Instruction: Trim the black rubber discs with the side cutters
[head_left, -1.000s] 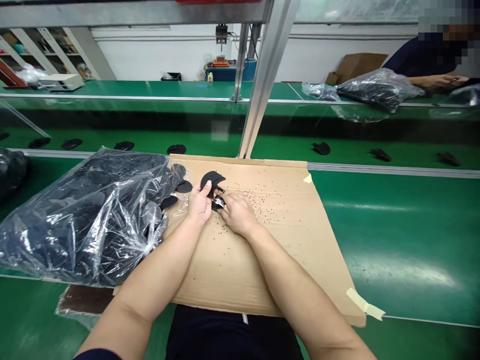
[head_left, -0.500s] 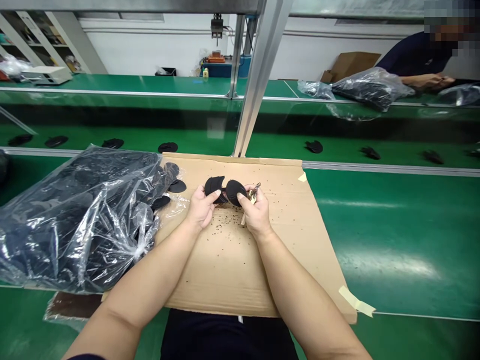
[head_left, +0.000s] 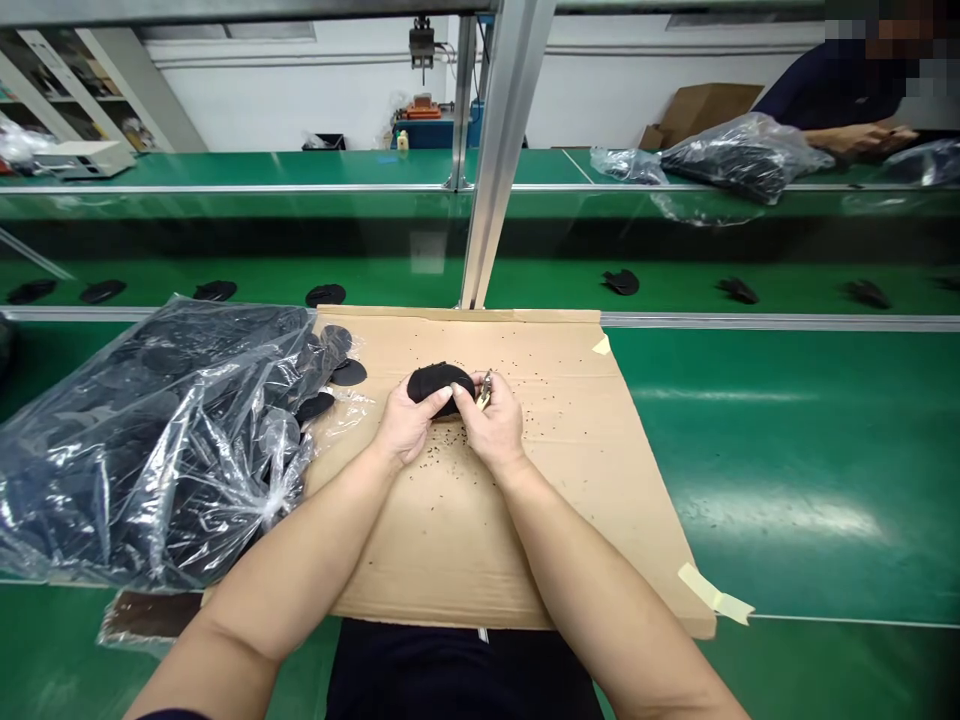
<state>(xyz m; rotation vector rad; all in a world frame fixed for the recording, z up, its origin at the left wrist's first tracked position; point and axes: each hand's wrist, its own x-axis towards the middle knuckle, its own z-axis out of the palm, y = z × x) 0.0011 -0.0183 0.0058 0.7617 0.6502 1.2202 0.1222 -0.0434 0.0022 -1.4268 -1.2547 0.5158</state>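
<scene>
Green bench (head_left: 787, 450) here, with a big flat cardboard sheet (head_left: 450, 540) lying on it, a strip of tape (head_left: 716, 600) at its near right corner. Tiny dark crumbs (head_left: 555, 410) are scattered over the cardboard. On the left a clear plastic bag (head_left: 150, 450) stuffed with black pieces sits half on the cardboard, and a few loose ones (head_left: 349, 373) lie at its mouth. More black pieces (head_left: 621, 282) dot the belt (head_left: 675, 300) behind.

Both hands (head_left: 450, 425) pinch black pad (head_left: 440, 383) over cardboard sheet (head_left: 570, 500).

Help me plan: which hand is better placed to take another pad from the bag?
Left, probably: left hand, on the pad, is nearer the bag; right hand also holds a tool.
</scene>
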